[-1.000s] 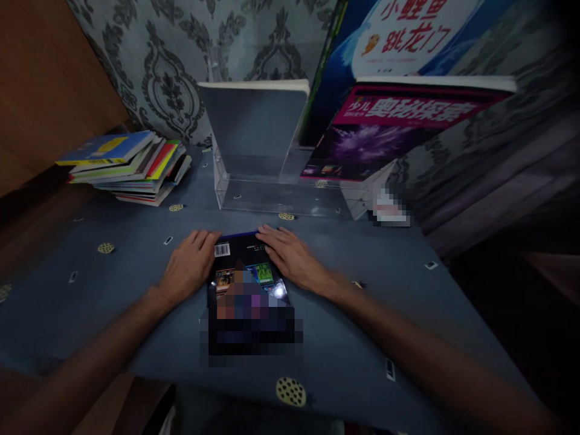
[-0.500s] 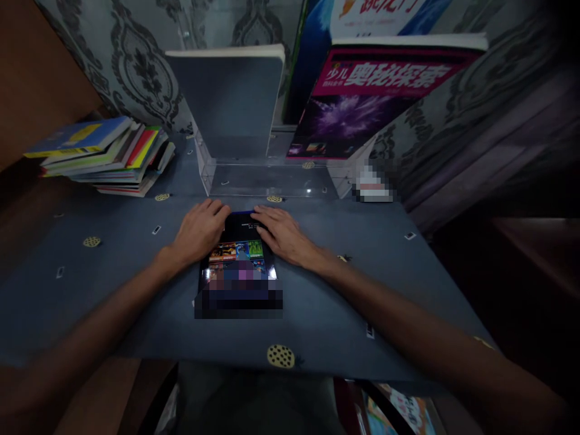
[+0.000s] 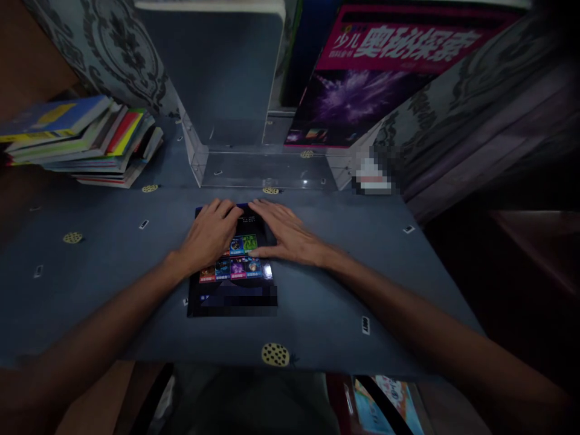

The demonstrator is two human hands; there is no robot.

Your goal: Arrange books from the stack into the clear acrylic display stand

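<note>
A dark book (image 3: 235, 290) with small colourful pictures on its cover lies flat on the blue-grey tablecloth (image 3: 317, 326). On the book's upper left part rests my left hand (image 3: 212, 232), its fingers bent a little and lying on the cover. My right hand (image 3: 290, 235) lies over the upper right part and edge, fingers stretched out and thumb apart, pointing left across the cover. Neither hand is wrapped round anything. Part of the book's lower end is blurred out.
Behind the book stands a clear acrylic stand (image 3: 267, 169) holding a grey-blue book (image 3: 217, 72) and a magenta and purple book (image 3: 362, 90). A stack of books (image 3: 90, 139) is at the back left. A pixelated object (image 3: 374, 175) sits right of the stand.
My left hand has moved right, further over the book's cover. My right thumb has spread apart from its fingers. The view has shifted, so the stand appears larger and higher.
</note>
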